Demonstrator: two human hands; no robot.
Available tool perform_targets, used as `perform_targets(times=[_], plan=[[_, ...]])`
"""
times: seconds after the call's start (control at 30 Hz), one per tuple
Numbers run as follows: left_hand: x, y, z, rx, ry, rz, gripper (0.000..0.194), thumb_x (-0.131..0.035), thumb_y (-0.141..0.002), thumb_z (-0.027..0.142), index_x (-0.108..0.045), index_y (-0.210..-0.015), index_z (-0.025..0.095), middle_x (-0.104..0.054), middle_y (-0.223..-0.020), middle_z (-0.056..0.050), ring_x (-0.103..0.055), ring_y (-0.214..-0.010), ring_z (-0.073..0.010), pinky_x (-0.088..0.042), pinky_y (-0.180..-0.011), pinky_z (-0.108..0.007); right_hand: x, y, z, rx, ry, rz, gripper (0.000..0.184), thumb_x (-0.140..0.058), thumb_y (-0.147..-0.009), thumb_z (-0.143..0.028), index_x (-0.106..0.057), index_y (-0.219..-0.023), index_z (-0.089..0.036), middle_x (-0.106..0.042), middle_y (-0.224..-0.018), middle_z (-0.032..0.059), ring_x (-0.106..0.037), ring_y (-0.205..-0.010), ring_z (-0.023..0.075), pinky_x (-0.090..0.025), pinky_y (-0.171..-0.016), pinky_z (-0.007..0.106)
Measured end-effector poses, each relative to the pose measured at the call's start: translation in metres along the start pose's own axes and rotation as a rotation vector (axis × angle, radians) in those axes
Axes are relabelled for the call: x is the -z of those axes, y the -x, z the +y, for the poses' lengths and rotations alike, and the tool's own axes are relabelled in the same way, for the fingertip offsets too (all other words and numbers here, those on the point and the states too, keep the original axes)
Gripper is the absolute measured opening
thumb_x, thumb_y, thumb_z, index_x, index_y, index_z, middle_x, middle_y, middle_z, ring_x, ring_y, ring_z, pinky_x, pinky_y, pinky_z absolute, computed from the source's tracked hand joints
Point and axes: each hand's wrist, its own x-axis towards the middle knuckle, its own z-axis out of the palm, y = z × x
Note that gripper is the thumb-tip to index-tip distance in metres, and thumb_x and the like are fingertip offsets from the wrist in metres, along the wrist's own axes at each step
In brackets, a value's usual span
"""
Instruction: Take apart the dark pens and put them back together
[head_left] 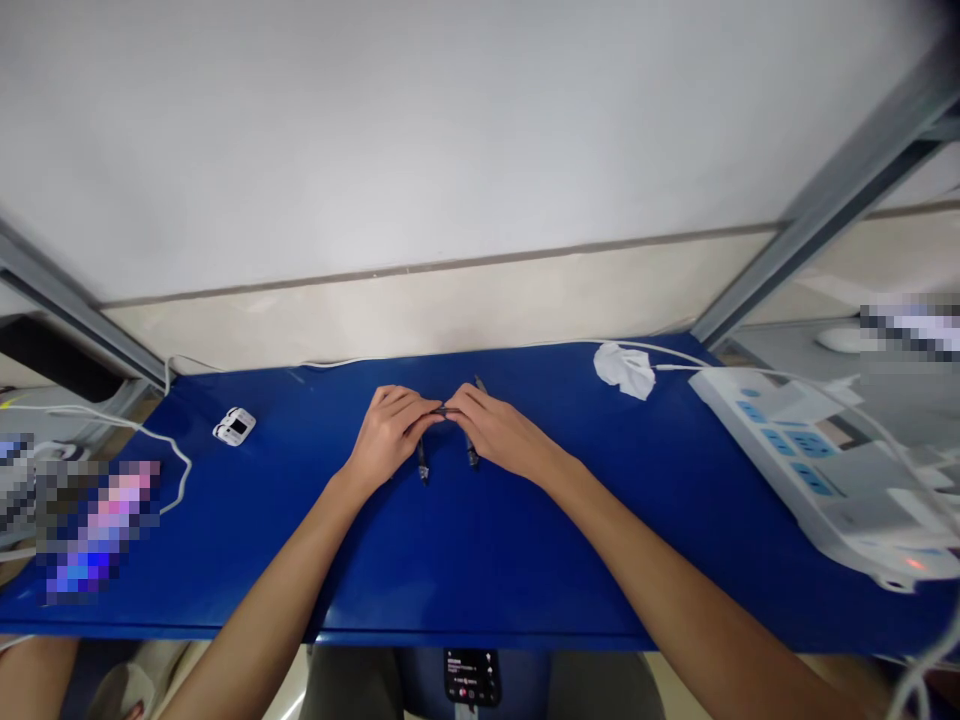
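As left hand (387,432) faces right hand (496,428), a rod (450,410) lies pinched between.

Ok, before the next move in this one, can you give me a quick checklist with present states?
1. Left hand fingertips on the slim dark piece: ok.
2. Right hand fingertips on the same piece: ok.
3. Held piece's ends visible: not ok, fingers cover them.
4. Dark pen-like item by the left hand fully in view: not ok, partly hidden.
5. Right hand touching the pen-like item beneath it: cannot tell.
6. Crumpled white tissue apart from both hands: ok.
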Motion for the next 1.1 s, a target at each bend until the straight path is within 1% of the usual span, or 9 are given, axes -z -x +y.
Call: perform_targets(times=[0.1,0.23,0.3,0.47,0.63,0.77,0.83,0.93,1.1], plan=[[-0.0007,0.0005,-0.0004,-0.008,0.000,0.007,0.018,-0.070,-0.100,0.028,-0.074,-0.118,0.025,-0.082,-0.109,-0.003,-0.074,-0.101,-0.0205,-0.048,-0.097,-0.044,-0.0013,0.0004,0.0005,-0.008,-0.009,-0.006,0.022,-0.040,-0.113,-0.028,-0.060,-0.121,-0.023,-0.066,-0.112,0.0098,-0.068,-0.100,0.0248,-0.056,-0.098,0.045],[-0.0010,0.0015,-0.0026,-0.004,-0.001,0.014,0.021,-0.071,-0.100,0.029,-0.074,-0.120,0.025,-0.082,-0.108,-0.004,-0.073,-0.101,-0.0214,-0.049,-0.098,-0.044,-0.0010,0.0017,-0.0014,-0.090,-0.057,-0.022,0.017,-0.043,-0.112,-0.030,-0.056,-0.121,-0.023,-0.069,-0.113,0.0097,-0.070,-0.098,0.0252,-0.057,-0.089,0.042],[-0.0010,0.0018,-0.0031,0.000,0.004,0.015,0.020,-0.071,-0.100,0.029,-0.074,-0.119,0.026,-0.082,-0.107,-0.003,-0.074,-0.100,-0.0212,-0.049,-0.097,-0.044,-0.0010,0.0019,-0.0021,-0.077,-0.051,-0.036,0.018,-0.040,-0.113,-0.029,-0.057,-0.116,-0.023,-0.070,-0.109,0.0095,-0.071,-0.095,0.0254,-0.057,-0.088,0.042],[-0.0004,0.0016,-0.0017,0.000,0.001,-0.006,0.016,-0.068,-0.101,0.027,-0.075,-0.116,0.025,-0.082,-0.106,-0.003,-0.073,-0.102,-0.0210,-0.048,-0.098,-0.045,-0.0032,0.0020,-0.0004,-0.088,-0.084,-0.030,0.019,-0.043,-0.113,-0.033,-0.056,-0.123,-0.024,-0.071,-0.116,0.0099,-0.071,-0.104,0.0262,-0.056,-0.093,0.042],[-0.0002,0.0014,-0.0012,0.001,0.003,-0.016,0.016,-0.067,-0.102,0.028,-0.074,-0.116,0.026,-0.082,-0.108,-0.003,-0.073,-0.101,-0.0205,-0.047,-0.098,-0.045,-0.0049,0.0027,-0.0003,-0.088,-0.099,-0.055,0.022,-0.039,-0.114,-0.030,-0.059,-0.121,-0.024,-0.073,-0.113,0.0102,-0.072,-0.103,0.0265,-0.055,-0.091,0.042],[-0.0001,0.0017,-0.0013,0.015,-0.003,-0.041,0.015,-0.066,-0.103,0.028,-0.075,-0.115,0.025,-0.082,-0.106,-0.003,-0.073,-0.101,-0.0204,-0.047,-0.099,-0.045,-0.0058,0.0030,-0.0010,-0.123,-0.119,-0.044,0.017,-0.044,-0.112,-0.032,-0.056,-0.121,-0.023,-0.073,-0.110,0.0095,-0.073,-0.095,0.0257,-0.057,-0.081,0.039],[-0.0001,0.0018,-0.0013,0.019,-0.003,-0.038,0.015,-0.066,-0.103,0.029,-0.075,-0.114,0.025,-0.082,-0.107,-0.004,-0.073,-0.100,-0.0207,-0.047,-0.099,-0.045,-0.0063,0.0026,-0.0006,-0.094,-0.081,-0.043,0.020,-0.040,-0.113,-0.030,-0.058,-0.116,-0.023,-0.073,-0.107,0.0093,-0.073,-0.095,0.0260,-0.056,-0.082,0.040],[-0.0002,0.0019,-0.0013,0.017,-0.008,-0.044,0.016,-0.066,-0.103,0.030,-0.075,-0.114,0.025,-0.082,-0.106,-0.005,-0.073,-0.100,-0.0213,-0.047,-0.099,-0.046,-0.0069,0.0019,0.0004,-0.078,-0.085,-0.020,0.019,-0.043,-0.113,-0.032,-0.058,-0.120,-0.023,-0.073,-0.112,0.0098,-0.072,-0.100,0.0257,-0.056,-0.088,0.041],[-0.0012,0.0024,-0.0027,0.006,-0.012,-0.036,0.015,-0.066,-0.102,0.028,-0.075,-0.114,0.025,-0.082,-0.108,-0.004,-0.073,-0.100,-0.0201,-0.046,-0.100,-0.044,-0.0080,0.0021,0.0013,-0.103,-0.062,-0.026,0.020,-0.043,-0.113,-0.033,-0.060,-0.114,-0.024,-0.074,-0.104,0.0081,-0.074,-0.093,0.0248,-0.056,-0.081,0.037]])
